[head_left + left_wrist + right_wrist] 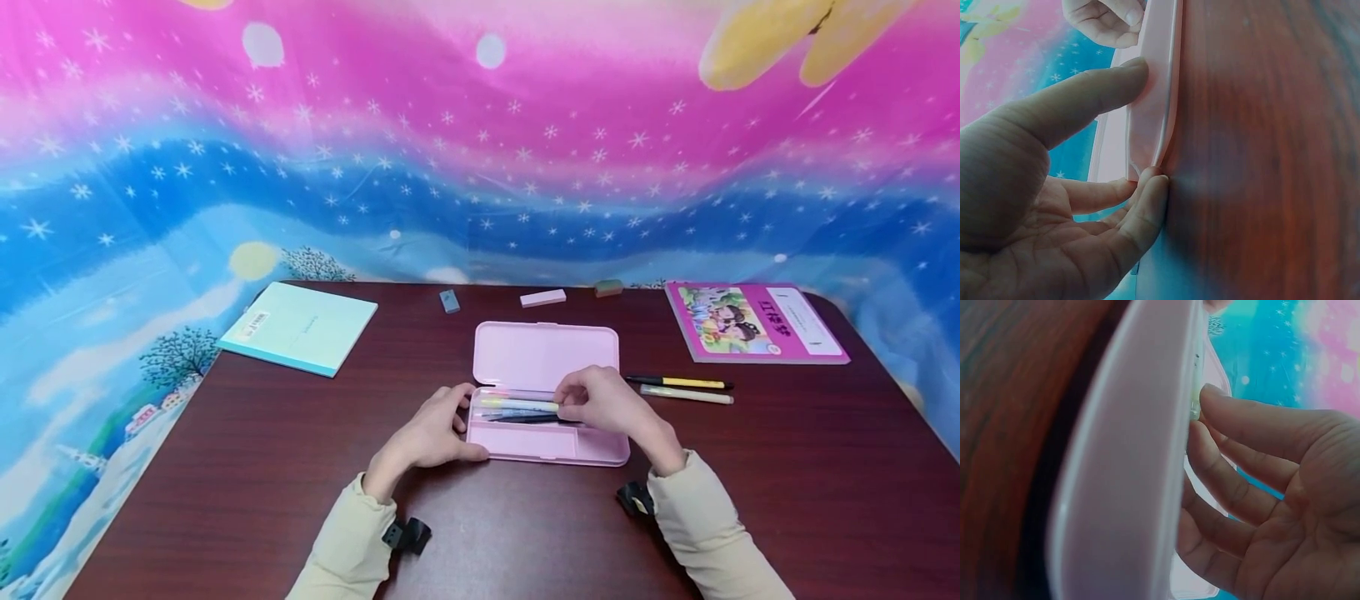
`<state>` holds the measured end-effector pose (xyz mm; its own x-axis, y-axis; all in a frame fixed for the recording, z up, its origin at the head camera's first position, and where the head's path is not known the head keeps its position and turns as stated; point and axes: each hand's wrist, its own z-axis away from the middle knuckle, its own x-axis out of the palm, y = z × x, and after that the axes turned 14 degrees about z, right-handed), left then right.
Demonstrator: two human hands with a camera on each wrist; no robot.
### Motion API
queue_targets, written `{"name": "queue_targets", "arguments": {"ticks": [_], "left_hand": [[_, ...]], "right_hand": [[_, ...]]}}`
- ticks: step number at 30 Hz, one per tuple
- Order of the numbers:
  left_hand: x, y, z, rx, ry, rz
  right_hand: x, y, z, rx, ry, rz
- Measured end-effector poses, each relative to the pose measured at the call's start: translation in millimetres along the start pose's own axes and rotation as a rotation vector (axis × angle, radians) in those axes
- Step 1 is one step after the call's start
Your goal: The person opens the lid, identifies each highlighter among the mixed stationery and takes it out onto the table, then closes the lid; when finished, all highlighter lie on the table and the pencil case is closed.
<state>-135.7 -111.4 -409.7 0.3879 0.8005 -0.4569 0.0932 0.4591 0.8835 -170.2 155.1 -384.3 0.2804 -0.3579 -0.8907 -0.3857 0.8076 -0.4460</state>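
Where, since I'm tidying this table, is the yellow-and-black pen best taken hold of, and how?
Probably pinch the yellow-and-black pen by its yellow middle, across the slim barrel, from above: it lies flat, running left to right. Come in from the right side, since its left end is near the open pencil case and the right hand, and the pale pen lies close in front.

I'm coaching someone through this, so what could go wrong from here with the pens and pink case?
The yellow-ended pen is pinched near one end by the right grip, so it could swing and jostle the neighbouring pens. If the left grip at the edge of the pink case loosened, a push might slide it. The yellow-and-black pen lies loose on the table; a careless sweep might roll it.
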Motion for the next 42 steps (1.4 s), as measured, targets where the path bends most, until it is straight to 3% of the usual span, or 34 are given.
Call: {"name": "queue_targets", "arguments": {"ticks": [12, 21, 30, 42], "left_hand": [[-0.3, -0.1, -1.1, 0.016, -0.003, 0.004], [-0.4, -0.5, -0.6, 0.014, -0.002, -0.006], [-0.3, -0.8, -1.2, 0.017, -0.002, -0.012], [-0.4, -0.5, -1.7, 0.022, -0.003, -0.011]], "right_hand": [[-0.8, -4.3, 1.0, -0.040, -0.021, 0.089], [-11.0, 4.7, 3.9, -0.053, -0.018, 0.027], [-19.7, 11.0, 6.7, 0.016, 0.030, -0.034], [-23.8, 16.0, 7.7, 0.040, 0.127, -0.230]]}}
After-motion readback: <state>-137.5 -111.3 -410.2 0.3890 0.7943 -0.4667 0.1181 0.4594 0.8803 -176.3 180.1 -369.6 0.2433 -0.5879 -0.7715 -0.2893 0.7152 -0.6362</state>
